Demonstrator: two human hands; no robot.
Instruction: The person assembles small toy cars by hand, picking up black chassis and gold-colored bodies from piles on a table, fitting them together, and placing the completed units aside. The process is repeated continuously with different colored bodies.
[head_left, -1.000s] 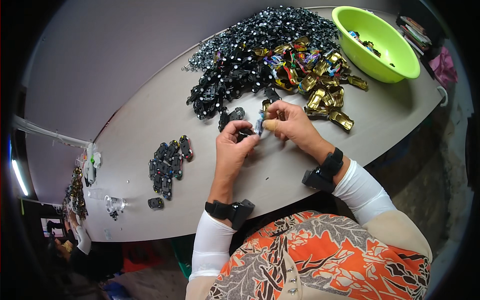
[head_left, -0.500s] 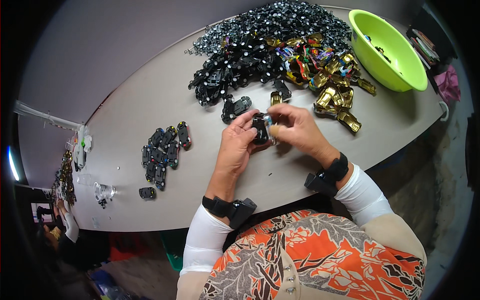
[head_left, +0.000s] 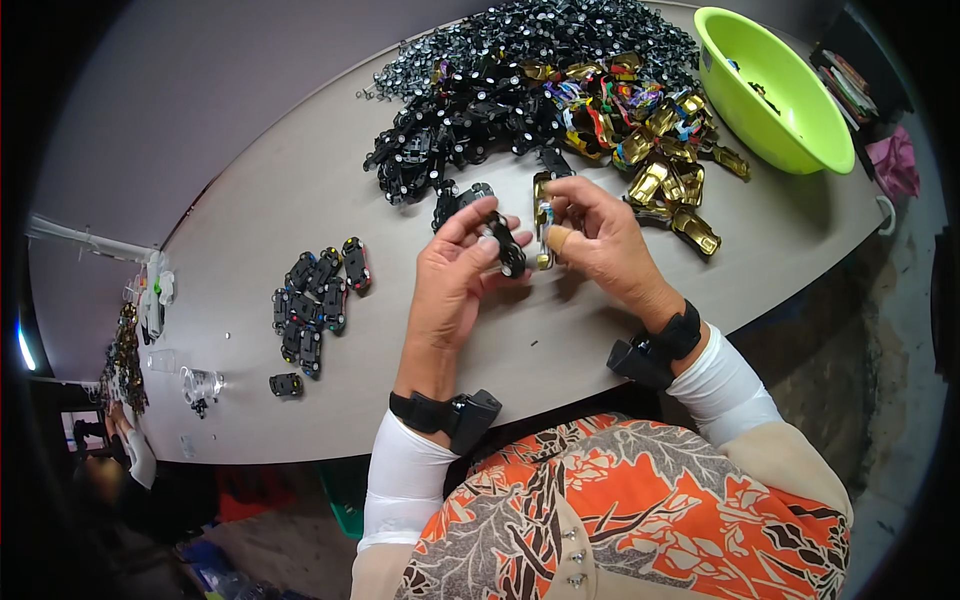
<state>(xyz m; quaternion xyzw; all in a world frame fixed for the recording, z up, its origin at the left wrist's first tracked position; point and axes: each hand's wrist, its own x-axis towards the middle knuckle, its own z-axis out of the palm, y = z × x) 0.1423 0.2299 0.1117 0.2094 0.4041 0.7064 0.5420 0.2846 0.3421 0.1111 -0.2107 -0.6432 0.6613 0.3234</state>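
Between the thumb and fingers of my left hand [head_left: 452,265] is a black toy car chassis [head_left: 508,247], tilted on its side. My right hand [head_left: 607,240] pinches a shiny toy car body shell [head_left: 546,232], seen edge-on, with light and gold parts. A narrow gap separates chassis and shell over the table [head_left: 440,350]. Just beyond my hands lie a few black chassis [head_left: 470,195], and something gold shows by my right fingertips. Farther off is a heap of black chassis [head_left: 450,130], beside gold and coloured body shells [head_left: 650,180].
Small dark-and-silver parts [head_left: 560,40] are piled at the back. A lime-green basin [head_left: 820,145] stands at the far right with a few pieces inside. Several black toy cars [head_left: 310,305] sit together on the left, near a clear cup [head_left: 202,384]. Another person's arm [head_left: 140,450] reaches in at far left.
My hands have drawn apart. The chassis and the shell, close together before, now show a gap between them, and the chassis has been tilted. The whole view has shifted slightly.
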